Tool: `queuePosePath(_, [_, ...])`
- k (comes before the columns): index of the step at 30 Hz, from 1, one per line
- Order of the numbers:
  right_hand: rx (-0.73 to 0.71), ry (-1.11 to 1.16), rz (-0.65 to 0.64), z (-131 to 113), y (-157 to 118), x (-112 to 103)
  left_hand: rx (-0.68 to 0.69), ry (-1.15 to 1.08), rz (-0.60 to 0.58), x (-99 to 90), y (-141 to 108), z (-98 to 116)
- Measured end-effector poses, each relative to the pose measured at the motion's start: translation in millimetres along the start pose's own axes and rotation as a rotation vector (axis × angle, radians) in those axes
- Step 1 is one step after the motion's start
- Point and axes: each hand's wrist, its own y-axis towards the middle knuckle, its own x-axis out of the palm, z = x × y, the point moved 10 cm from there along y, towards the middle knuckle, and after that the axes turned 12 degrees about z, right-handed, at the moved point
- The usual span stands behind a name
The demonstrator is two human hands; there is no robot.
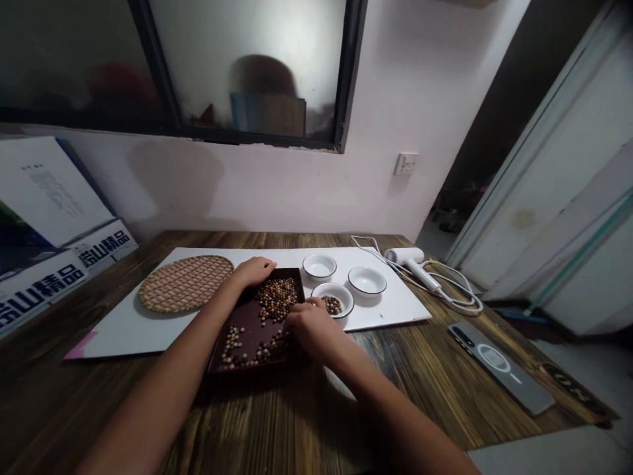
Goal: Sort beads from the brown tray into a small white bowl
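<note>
Left hand (251,270) and right hand (316,332), both bare, on slim, bare forearms.
The left forearm (168,376) has a long, smooth outline, broad at the lower edge of the view and tapering evenly to a narrow wrist; the right forearm (395,404) tapers in the same way, and both are uncovered as far as they show. The back of the right hand is softly rounded. The fingers (268,263) look slender; nails and finer detail are too small and blurred to tell.

The right hand (314,328) largely hid its fingertips. At nine o'clock, the left edge cropped the printed box (64,274); at twelve, window reflections (264,78) were blurred.
</note>
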Motion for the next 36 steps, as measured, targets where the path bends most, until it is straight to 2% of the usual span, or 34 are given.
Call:
queuePosePath(4, [0.163,-0.156,0.207,25.8,-0.2,-28.3,-0.014,0.004,-0.008,2.0,0.8,-2.6])
queuePosePath(8, [0.355,-0.293,0.269,55.2,-8.3,-42.4,-0.003,0.004,-0.008,4.3,3.0,-3.6])
queuePosePath(10, [0.352,-0.291,0.301,56.2,-9.1,-45.1,-0.006,0.001,-0.013,5.8,3.8,-4.5])
queuePosePath(11, [0.306,-0.251,0.304,51.4,-7.6,-43.5,-0.010,-0.001,-0.014,6.1,3.9,-4.9])
queuePosePath(13, [0.143,-0.106,0.230,32.9,-3.1,-30.8,-0.010,-0.009,-0.007,5.3,3.5,-4.5])
queuePosePath(16, [-0.040,0.094,-0.030,6.0,-4.8,-0.7,0.001,-0.013,0.013,1.7,1.9,-2.1])
queuePosePath(19, [-0.032,0.146,-0.174,-0.3,-8.8,12.9,0.000,-0.009,0.010,0.4,0.4,-1.4])
queuePosePath(26, [0.042,0.118,-0.216,2.0,-8.7,16.6,-0.011,-0.013,0.009,0.8,0.9,-2.6])
queuePosePath(29, [0.050,0.125,-0.145,3.6,-4.3,13.2,-0.010,-0.012,0.004,1.3,1.0,-2.5])
queuePosePath(34, [0.167,-0.012,0.217,24.1,1.2,-24.0,-0.004,-0.020,-0.004,2.5,1.7,-2.0])
queuePosePath(36, [0.240,-0.110,0.311,34.8,-2.4,-35.1,-0.003,-0.010,-0.004,3.2,2.5,-2.7])
